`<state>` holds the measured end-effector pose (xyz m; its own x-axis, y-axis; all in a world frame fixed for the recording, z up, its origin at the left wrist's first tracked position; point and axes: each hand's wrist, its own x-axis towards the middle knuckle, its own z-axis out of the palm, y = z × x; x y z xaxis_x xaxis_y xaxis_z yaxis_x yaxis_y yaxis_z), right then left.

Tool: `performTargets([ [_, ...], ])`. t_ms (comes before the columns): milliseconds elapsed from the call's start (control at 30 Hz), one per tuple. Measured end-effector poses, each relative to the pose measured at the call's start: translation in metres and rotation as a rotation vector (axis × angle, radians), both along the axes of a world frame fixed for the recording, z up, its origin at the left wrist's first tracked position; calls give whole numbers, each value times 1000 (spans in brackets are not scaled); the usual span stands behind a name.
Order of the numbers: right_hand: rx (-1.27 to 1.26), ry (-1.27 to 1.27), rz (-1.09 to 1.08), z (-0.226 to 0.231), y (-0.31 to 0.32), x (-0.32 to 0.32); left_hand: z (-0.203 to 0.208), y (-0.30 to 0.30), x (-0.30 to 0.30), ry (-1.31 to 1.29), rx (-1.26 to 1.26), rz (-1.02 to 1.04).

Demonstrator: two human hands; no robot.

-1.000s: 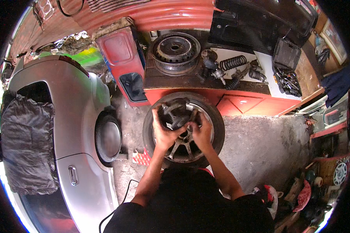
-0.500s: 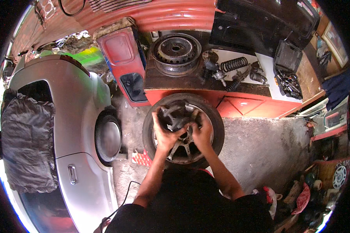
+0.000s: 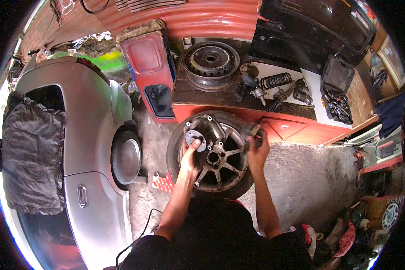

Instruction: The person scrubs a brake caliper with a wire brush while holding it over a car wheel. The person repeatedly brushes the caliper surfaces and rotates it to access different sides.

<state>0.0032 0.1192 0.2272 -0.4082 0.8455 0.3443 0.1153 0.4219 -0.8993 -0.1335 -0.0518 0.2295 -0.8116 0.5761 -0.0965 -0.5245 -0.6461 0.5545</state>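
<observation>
Fingers of your left hand are closed on a round grey centre cap, held over the alloy wheel that leans against the red bench. Your right hand grips a dark metal part at the rim. You look mid-removal; judging by this, 1 next move needs both pieces set aside.
</observation>
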Motion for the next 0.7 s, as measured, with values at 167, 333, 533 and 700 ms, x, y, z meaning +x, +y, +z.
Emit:
performTargets([
  [167, 0, 95, 10, 17, 6, 16, 19, 5, 18, -216, 204, -189],
  [333, -55, 93, 60, 11, -9, 30, 12, 7, 22, -192, 222, -233],
  [533, -80, 140, 64, 21, -10, 36, 21, 3, 29, -147, 204, -294],
  [700, -88, 154, 151, 34, -20, 37, 12, -1, 34, -223, 318, -274],
])
